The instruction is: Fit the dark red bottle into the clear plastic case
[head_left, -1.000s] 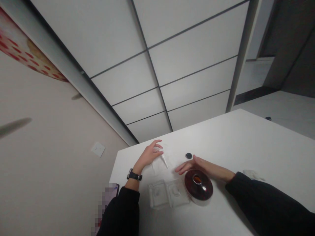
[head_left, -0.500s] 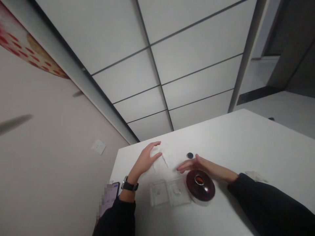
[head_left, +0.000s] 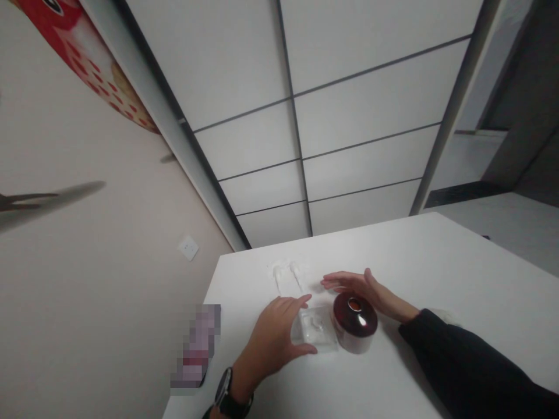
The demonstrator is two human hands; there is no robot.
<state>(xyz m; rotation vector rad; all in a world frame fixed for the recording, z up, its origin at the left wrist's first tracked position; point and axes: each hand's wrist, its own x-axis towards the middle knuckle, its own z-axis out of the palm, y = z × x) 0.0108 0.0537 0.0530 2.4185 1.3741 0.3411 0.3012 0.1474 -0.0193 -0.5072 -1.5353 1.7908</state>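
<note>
Box [head_left: 319,329], clear, left of 1 red-lidded tub [head_left: 355,326]; left hand [head_left: 311,323] curved about box's left side, grip unclear; right hand [head_left: 349,281] outstretched, unladen, beyond tub; step apparently box handling, calling for steady edge contact.

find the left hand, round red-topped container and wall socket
Left hand [head_left: 276,330], head view, back of hand
Round red-topped container [head_left: 353,323], head view, dark red top
Wall socket [head_left: 189,248], head view, faceplate
</note>
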